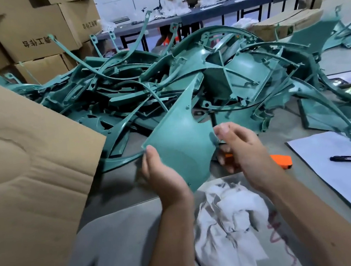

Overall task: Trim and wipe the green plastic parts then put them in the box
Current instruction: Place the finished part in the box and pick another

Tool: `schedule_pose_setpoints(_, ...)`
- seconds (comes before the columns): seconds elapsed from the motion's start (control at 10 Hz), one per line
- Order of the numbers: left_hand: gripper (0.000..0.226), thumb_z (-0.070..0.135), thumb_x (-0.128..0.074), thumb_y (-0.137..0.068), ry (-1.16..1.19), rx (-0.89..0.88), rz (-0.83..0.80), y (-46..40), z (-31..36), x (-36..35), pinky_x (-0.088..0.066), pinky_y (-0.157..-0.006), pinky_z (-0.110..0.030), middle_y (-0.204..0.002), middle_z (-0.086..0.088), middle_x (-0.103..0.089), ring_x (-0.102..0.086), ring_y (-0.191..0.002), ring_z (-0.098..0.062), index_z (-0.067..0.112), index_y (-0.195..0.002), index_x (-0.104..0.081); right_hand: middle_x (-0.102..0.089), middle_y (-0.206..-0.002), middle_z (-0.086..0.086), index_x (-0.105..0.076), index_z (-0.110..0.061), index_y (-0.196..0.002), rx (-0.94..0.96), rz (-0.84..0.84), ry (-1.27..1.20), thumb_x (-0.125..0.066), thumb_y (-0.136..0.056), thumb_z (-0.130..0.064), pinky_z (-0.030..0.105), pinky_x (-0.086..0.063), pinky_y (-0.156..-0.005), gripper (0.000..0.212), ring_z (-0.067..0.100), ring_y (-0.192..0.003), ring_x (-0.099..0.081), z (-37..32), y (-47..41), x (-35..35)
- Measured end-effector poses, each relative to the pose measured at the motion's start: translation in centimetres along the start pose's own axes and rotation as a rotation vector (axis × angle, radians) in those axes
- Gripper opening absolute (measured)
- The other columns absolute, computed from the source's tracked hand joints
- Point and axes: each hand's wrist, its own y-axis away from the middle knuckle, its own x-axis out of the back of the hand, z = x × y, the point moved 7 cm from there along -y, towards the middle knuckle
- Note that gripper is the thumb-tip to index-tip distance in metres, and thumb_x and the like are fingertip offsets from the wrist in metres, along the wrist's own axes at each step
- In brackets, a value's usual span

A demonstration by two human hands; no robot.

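While box print blurs, perhaps unreadable: left hand (164, 175), right hand (243, 150) gripping green panel (180, 141).

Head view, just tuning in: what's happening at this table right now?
A person is holding one flat green plastic part up over the table, the left hand gripping its lower left edge and the right hand pinching its right edge. An orange tool lies just behind the right hand, and a white rag lies crumpled below. A big tangled pile of green parts waits behind, and a cardboard box flap stands open at the left.
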Motion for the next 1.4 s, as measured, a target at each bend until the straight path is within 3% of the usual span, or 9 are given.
schedule_pose_setpoints(0.1,0.025,0.016,-0.053,-0.104,-0.065,-0.072,0.073,1.7,-0.1,-2.4,-0.058,-0.059,-0.019,-0.088,-0.005,-0.074,-0.068,-0.063,-0.001,-0.001,-0.11,-0.07,-0.044,-0.068,0.013,-0.062,-0.011,-0.104,0.087,0.106,-0.002,-0.069,-0.101,-0.023,0.021,-0.035,-0.04,0.015,0.017,-0.046,-0.053,-0.9,0.0,1.0)
schedule_pose_setpoints(0.3,0.019,0.017,-0.054,-0.099,-0.408,-0.289,-0.033,4.4,4.4,-7.6,-0.045,-0.069,-0.041,-0.079,-0.012,-0.065,-0.055,-0.069,-0.024,0.009,-0.083,-0.059,-0.038,-0.059,0.01,-0.063,-0.007,-0.095,0.135,0.266,-0.182,-0.065,-0.102,-0.009,0.024,-0.035,-0.043,0.007,0.013,-0.043,-0.04,-3.2,0.3,3.0)
schedule_pose_setpoints(0.5,0.015,0.027,-0.049,-0.094,-0.54,-0.296,0.033,5.4,11.5,-8.8,-0.035,-0.06,-0.035,-0.087,0.002,-0.06,-0.055,-0.077,-0.023,0.017,-0.101,-0.058,-0.042,-0.055,-0.002,-0.06,-0.02,-0.085,0.229,0.291,-0.317,-0.065,-0.098,-0.008,0.022,-0.031,-0.041,0.019,0.014,-0.039,-0.037,-7.6,1.2,-0.8)
schedule_pose_setpoints(0.6,0.016,0.031,-0.046,-0.097,-0.544,-0.233,0.08,5.3,13.5,-11.3,-0.042,-0.068,-0.037,-0.087,0.002,-0.06,-0.059,-0.082,-0.026,0.019,-0.094,-0.056,-0.043,-0.064,0.001,-0.056,-0.028,-0.087,0.414,0.429,-0.173,-0.066,-0.095,-0.014,0.023,-0.035,-0.045,0.019,0.013,-0.05,-0.039,-12.3,1.2,-2.1)
schedule_pose_setpoints(0.8,0.041,0.035,-0.044,-0.104,-0.66,-0.029,-0.093,5.6,12.6,-16.0,-0.047,-0.096,-0.039,-0.132,-0.017,-0.065,-0.062,-0.119,-0.037,0.004,-0.123,-0.064,-0.052,-0.07,-0.015,-0.056,-0.022,-0.097,0.638,0.594,0.111,-0.065,-0.09,-0.017,0.011,-0.037,-0.055,0.013,-0.004,-0.053,-0.049,-18.7,0.3,-1.3)
schedule_pose_setpoints(0.9,0.039,0.031,-0.045,-0.103,-0.627,-0.147,-0.139,5.2,17.1,-16.3,-0.049,-0.1,-0.041,-0.13,-0.017,-0.064,-0.063,-0.116,-0.037,0.006,-0.129,-0.06,-0.05,-0.066,-0.011,-0.057,-0.024,-0.092,0.58,0.496,0.08,-0.068,-0.09,-0.02,0.033,-0.045,-0.051,0.012,0.008,-0.054,-0.047,-20.3,-0.9,-1.6)
schedule_pose_setpoints(1.0,0.038,0.021,-0.052,-0.093,-0.585,-0.223,-0.245,5.1,23.3,-14.7,-0.059,-0.093,-0.049,-0.116,-0.013,-0.069,-0.069,-0.101,-0.033,0.006,-0.127,-0.061,-0.047,-0.051,-0.013,-0.053,-0.024,-0.085,0.478,0.329,-0.13,-0.067,-0.093,-0.014,0.028,-0.041,-0.039,0.02,0.016,-0.041,-0.047,-21.8,-2.3,-4.6)
schedule_pose_setpoints(1.2,0.011,0.01,-0.057,-0.087,-0.62,-0.443,-0.22,7.4,35.6,-5.9,-0.058,-0.057,-0.028,-0.062,0.005,-0.066,-0.064,-0.056,-0.013,0.015,-0.091,-0.065,-0.049,-0.052,-0.006,-0.057,-0.013,-0.079,0.241,-0.141,-0.435,-0.063,-0.094,-0.004,0.019,-0.031,-0.041,0.019,0.012,-0.042,-0.045,-24.7,-2.7,-18.1)
schedule_pose_setpoints(1.4,0.011,0.014,-0.055,-0.089,-0.644,-0.454,-0.029,8.4,43.6,3.3,-0.063,-0.075,-0.033,-0.094,-0.003,-0.073,-0.069,-0.078,-0.019,0.02,-0.091,-0.064,-0.055,-0.052,-0.002,-0.057,-0.01,-0.077,0.062,-0.463,-0.457,-0.06,-0.097,-0.003,0.02,-0.032,-0.039,0.022,0.01,-0.043,-0.044,-26.0,0.1,-31.3)
